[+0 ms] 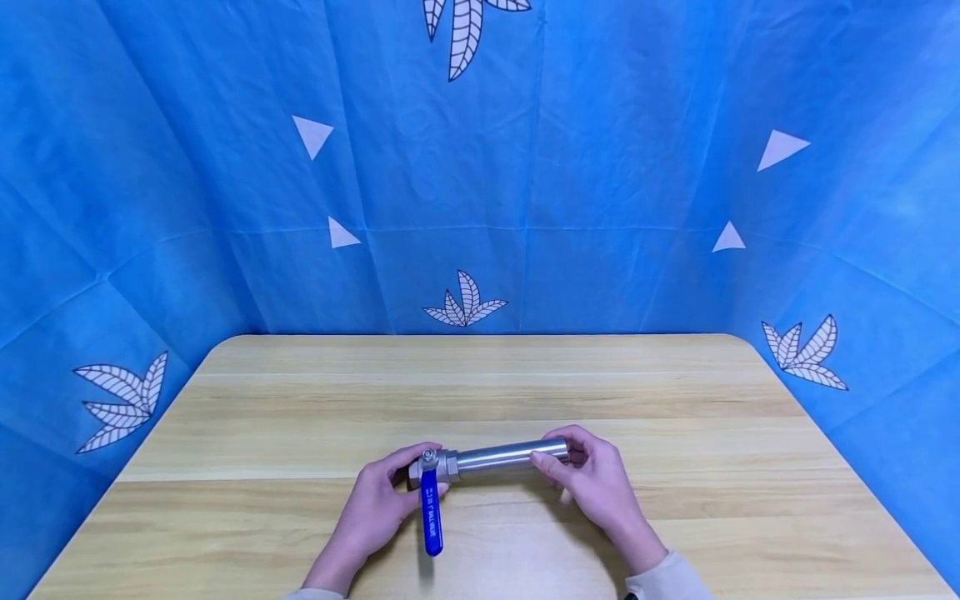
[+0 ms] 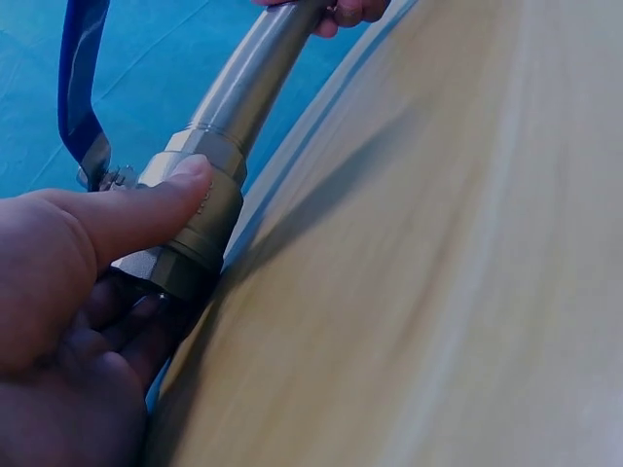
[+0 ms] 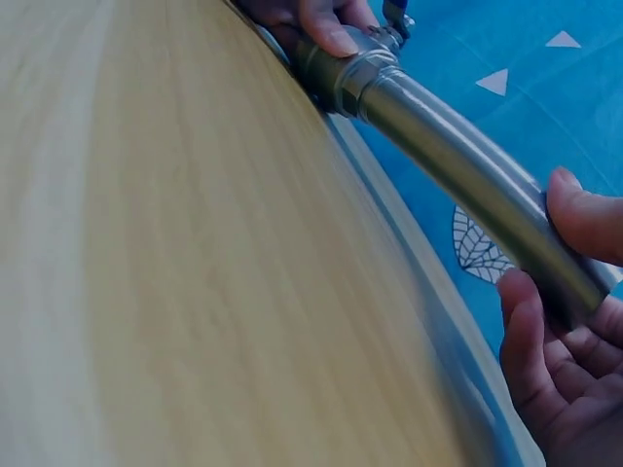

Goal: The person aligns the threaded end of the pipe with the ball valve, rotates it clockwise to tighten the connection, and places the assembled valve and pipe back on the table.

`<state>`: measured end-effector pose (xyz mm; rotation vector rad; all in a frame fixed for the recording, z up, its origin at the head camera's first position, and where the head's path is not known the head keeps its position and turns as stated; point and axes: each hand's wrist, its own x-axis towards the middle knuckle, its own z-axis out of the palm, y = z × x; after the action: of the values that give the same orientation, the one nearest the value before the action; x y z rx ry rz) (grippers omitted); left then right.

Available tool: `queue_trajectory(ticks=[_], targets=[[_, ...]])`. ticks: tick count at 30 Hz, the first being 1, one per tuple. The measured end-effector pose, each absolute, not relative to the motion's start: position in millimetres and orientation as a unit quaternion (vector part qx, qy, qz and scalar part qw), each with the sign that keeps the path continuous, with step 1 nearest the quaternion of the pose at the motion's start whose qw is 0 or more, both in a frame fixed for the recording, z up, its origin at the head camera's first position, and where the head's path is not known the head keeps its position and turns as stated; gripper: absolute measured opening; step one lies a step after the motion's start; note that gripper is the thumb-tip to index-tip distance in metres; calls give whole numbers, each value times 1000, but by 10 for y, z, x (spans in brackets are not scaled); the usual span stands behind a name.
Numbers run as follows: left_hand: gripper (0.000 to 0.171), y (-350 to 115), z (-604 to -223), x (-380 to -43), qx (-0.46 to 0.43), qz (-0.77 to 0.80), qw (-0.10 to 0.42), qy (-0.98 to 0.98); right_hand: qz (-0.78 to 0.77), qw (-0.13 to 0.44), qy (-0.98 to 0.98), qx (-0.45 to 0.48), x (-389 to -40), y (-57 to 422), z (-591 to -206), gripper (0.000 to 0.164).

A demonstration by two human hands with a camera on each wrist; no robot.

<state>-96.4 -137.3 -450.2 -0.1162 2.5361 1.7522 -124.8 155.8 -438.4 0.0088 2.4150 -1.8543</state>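
Observation:
A metal ball valve (image 1: 452, 467) with a long blue lever handle (image 1: 432, 512) is joined to a straight shiny steel pipe (image 1: 498, 457). My left hand (image 1: 378, 504) grips the valve body, thumb on the near side and fingers around the far side. The lever points toward me, beside the left thumb. At the pipe's right end, my right hand (image 1: 596, 479) pinches the tube between thumb and fingers. In the left wrist view the valve (image 2: 200, 209) shows its hex end against the curled fingers. The pipe (image 3: 467, 161) runs from valve to right hand, held just over the table.
A light wood table (image 1: 480, 383) with rounded far corners lies beneath the hands. Blue cloth (image 1: 480, 167) with white leaf and triangle prints hangs behind it and along both sides.

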Motion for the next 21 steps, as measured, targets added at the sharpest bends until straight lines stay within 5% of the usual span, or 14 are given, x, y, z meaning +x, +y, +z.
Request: queue_trajectory(ticks=[21], targets=[[47,-1375,-4457,-956,-49,571,35,819,-584,23,811,29,-1268,1530,-4391,33]])
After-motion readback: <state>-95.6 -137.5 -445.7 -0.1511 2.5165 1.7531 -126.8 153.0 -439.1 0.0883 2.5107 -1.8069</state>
